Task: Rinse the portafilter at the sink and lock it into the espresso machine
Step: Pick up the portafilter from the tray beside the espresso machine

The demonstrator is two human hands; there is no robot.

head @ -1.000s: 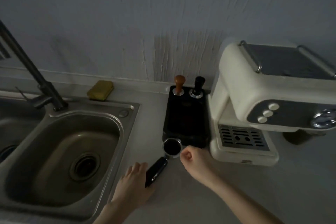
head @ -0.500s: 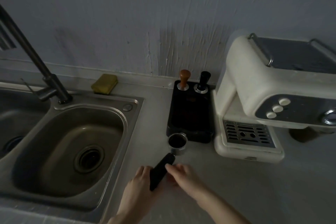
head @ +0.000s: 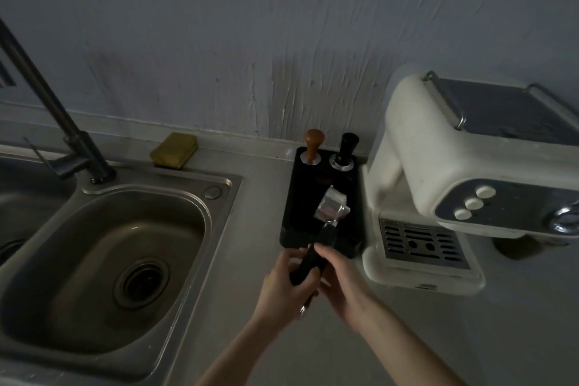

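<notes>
- Dim kitchen corner: grey counter (head: 313, 338) against a streaked wall, steel sink (head: 103, 263) at 9 o'clock, cream espresso machine (head: 454, 172) at 3 o'clock.
- Black tamping mat (head: 313, 185) sits between sink and machine, holding a wooden-knobbed tamper (head: 313, 147) and a black-knobbed tool (head: 346, 150) at its far edge, about 12 o'clock from the hands. Likely parked there to keep them within reach of the machine.
- Portafilter (head: 329, 216) is lifted clear of the counter, over the mat's near end. Metal basket end points toward 1 o'clock and is motion-blurred; black handle runs back toward 7 o'clock into both hands.
- Left hand (head: 288, 288) curled around the lower handle from the sink side; right hand (head: 341, 282) closed on it from the machine side, fingertips over the top. Two-handed hold probably steadies the heavy head during the lift.
- Versus half a second earlier: the portafilter lay flat on the counter at the mat's near edge, with fingers only reaching its handle. Now raised and gripped.
- Faucet (head: 62, 122) at 10 o'clock shows no water; basin appears dry. Judgement: rinse not begun, carry to sink is next.
- Yellow sponge (head: 174, 150) on the ledge behind the basin, untouched.
</notes>
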